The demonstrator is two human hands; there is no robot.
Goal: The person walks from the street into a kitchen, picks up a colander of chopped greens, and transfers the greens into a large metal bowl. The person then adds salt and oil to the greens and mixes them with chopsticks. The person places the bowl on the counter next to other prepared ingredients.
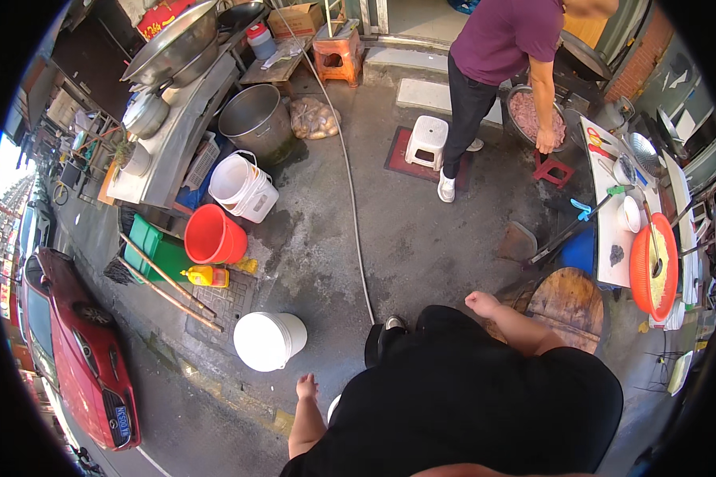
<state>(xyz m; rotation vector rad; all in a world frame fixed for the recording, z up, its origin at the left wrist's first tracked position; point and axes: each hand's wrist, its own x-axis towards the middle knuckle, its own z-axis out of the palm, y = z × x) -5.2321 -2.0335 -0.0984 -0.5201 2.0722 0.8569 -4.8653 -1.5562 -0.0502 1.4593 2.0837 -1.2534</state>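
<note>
My left hand (307, 387) hangs at my side, apart from a white lidded bucket (269, 341) above it in the picture; its fingers look loosely curled and no object shows in it. My right hand (483, 303) is bent in front of my body with curled fingers, left of a round wooden board (567, 309) low beside me. Nothing shows in it, though its palm side is hidden. A grey hose (351, 173) runs along the wet ground towards my feet. Beyond it, a person in a purple shirt bends over a metal basin of raw meat (528, 113), one hand at its edge.
Left stand a red bucket (206, 235), white buckets (238, 185), a large metal pot (255, 122) and two wooden-handled brooms (167, 292). A white stool (428, 142) stands ahead. At right, a table (608, 235) bears an orange basket (639, 268). A red car (74, 352) is parked far left.
</note>
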